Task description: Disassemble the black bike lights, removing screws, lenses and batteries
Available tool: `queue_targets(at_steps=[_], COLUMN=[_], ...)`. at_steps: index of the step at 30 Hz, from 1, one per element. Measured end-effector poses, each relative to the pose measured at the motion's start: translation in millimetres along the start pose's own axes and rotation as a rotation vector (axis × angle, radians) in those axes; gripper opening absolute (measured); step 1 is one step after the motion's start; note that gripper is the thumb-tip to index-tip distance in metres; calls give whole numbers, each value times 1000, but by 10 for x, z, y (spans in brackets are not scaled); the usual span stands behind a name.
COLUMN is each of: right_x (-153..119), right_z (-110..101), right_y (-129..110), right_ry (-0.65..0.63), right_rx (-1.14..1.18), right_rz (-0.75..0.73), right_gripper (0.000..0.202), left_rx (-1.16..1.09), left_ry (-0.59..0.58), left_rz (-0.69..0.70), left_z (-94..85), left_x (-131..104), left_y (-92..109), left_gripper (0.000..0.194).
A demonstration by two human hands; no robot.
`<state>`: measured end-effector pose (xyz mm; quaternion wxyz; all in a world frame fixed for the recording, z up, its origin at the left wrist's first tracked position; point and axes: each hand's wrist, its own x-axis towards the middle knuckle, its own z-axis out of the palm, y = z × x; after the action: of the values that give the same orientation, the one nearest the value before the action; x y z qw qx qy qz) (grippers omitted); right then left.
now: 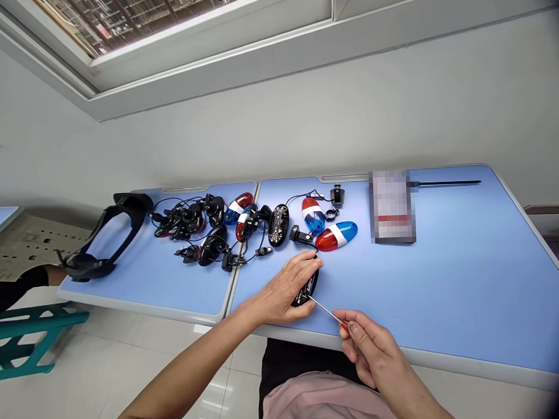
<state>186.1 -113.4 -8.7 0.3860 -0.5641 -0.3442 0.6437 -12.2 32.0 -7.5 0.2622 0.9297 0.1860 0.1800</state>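
Pink clothing (327, 396), lower centre of frame, is lying nearest the camera. Left hand (284, 287), centre: is clamping a black oval housing (312, 283) between fingers and thumb. Housing, centre: is lying up-left of the screwdriver (326, 309), nearer the left hand, long axis running steeply, upper right to lower left; is showing glossy black, pale lettering, partly covered. Screwdriver: tip appearing to meet housing's lower part. Right hand (373, 347), lower right of centre: is pinching the red handle.
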Motion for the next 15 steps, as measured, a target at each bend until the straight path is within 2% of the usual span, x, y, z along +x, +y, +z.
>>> queue_targets(at_steps=[4,6,11,15], right_x=[-41,-46,-44,-18], right_z=[15,18,-55,-115], right_y=[34,42,-32,-114], right_ry=[149,198,244,215], right_rx=[-362,-485,-612,-713], right_rz=[-474,-622,-666,-650], right_gripper=[31,30,29,29], left_rx=[-4,-4,-12,-14], left_ry=[0,1,4,9], left_rz=[-75,-85,-76,-68], left_z=[-8,-9,-5,-4], left_x=[0,0,-2,-1], left_y=[-8,-12,-16,-15], left_gripper=[89,90,91,88])
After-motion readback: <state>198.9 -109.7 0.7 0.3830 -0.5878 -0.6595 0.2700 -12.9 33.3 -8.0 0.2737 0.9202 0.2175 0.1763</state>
